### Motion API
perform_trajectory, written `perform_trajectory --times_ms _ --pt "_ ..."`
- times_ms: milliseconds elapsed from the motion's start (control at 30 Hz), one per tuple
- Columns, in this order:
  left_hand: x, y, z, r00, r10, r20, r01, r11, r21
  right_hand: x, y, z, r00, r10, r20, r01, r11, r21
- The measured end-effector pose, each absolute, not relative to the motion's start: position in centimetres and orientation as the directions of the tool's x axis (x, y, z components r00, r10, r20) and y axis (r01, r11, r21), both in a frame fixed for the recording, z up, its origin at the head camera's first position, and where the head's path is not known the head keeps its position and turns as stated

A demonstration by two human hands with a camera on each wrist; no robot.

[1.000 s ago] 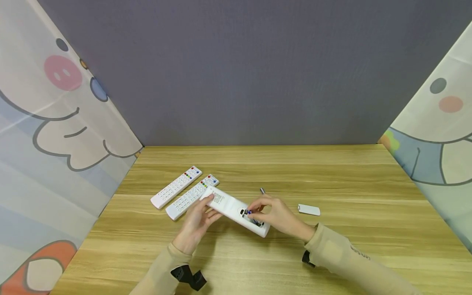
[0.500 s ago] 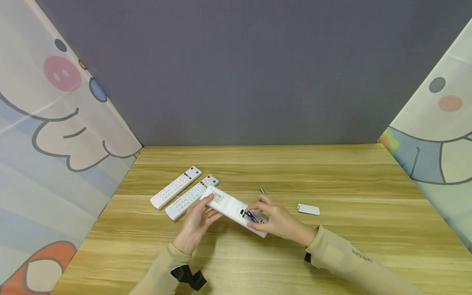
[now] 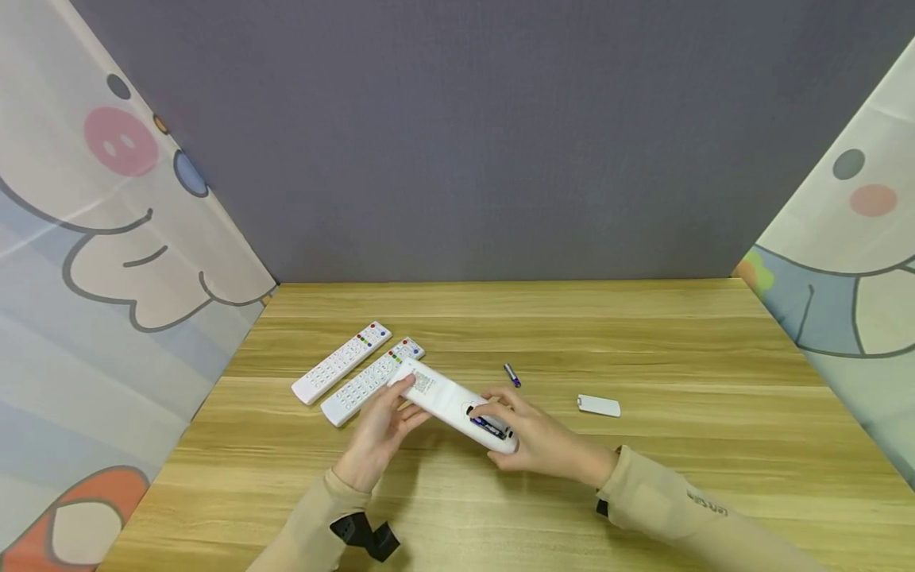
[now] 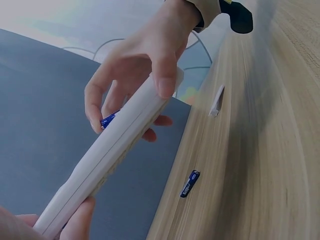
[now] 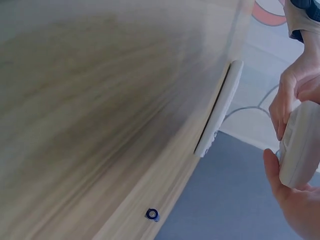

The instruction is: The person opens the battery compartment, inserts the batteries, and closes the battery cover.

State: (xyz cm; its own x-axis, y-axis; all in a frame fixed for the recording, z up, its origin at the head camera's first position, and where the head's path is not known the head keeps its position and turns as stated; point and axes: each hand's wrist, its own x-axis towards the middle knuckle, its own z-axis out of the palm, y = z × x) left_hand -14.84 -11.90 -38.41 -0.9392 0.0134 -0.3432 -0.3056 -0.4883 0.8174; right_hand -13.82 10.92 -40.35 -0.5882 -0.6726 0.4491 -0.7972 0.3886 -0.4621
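Observation:
A white remote control [image 3: 445,397] is held above the table with its back and printed label up. My left hand [image 3: 375,445] grips its labelled end, thumb on the back and fingers beneath. At the other end the battery compartment is uncovered, and a dark blue battery [image 3: 489,427] lies in it. Round that end my right hand [image 3: 546,445] holds the remote, with a finger on the battery. In the left wrist view the battery's end [image 4: 108,120] sticks up past the remote's edge at a fingertip. A second, loose battery [image 3: 511,375] lies on the table behind the right hand.
Two more white remotes, a farther one [image 3: 341,364] and a nearer one [image 3: 357,396], lie button side up at the left. A white battery cover [image 3: 599,406] is on the wooden table [image 3: 679,342] to the right. A grey panel [image 3: 500,159] stands behind.
My right hand has gone from pinching the battery over the compartment to holding the remote's end, the battery now lying in the compartment. The loose battery shows more fully. My left hand stays put.

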Motion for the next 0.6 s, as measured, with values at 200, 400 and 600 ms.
perform_trajectory --times_ms 200,400,600 --pt "-14.78 -11.75 -38.38 -0.941 0.015 -0.338 -0.302 -0.482 0.822 -13.85 11.03 -40.75 -0.582 -0.652 0.486 -0.805 0.38 -0.456" --pt "-14.85 -11.64 -38.29 -0.938 0.018 -0.345 -0.311 -0.479 0.821 -13.91 11.08 -41.15 -0.548 -0.632 0.547 -0.835 0.379 -0.399" --pt "-14.88 -11.58 -38.28 -0.938 0.021 -0.345 -0.312 -0.482 0.819 -14.01 11.2 -41.31 -0.477 -0.633 0.61 -0.879 0.354 -0.32"
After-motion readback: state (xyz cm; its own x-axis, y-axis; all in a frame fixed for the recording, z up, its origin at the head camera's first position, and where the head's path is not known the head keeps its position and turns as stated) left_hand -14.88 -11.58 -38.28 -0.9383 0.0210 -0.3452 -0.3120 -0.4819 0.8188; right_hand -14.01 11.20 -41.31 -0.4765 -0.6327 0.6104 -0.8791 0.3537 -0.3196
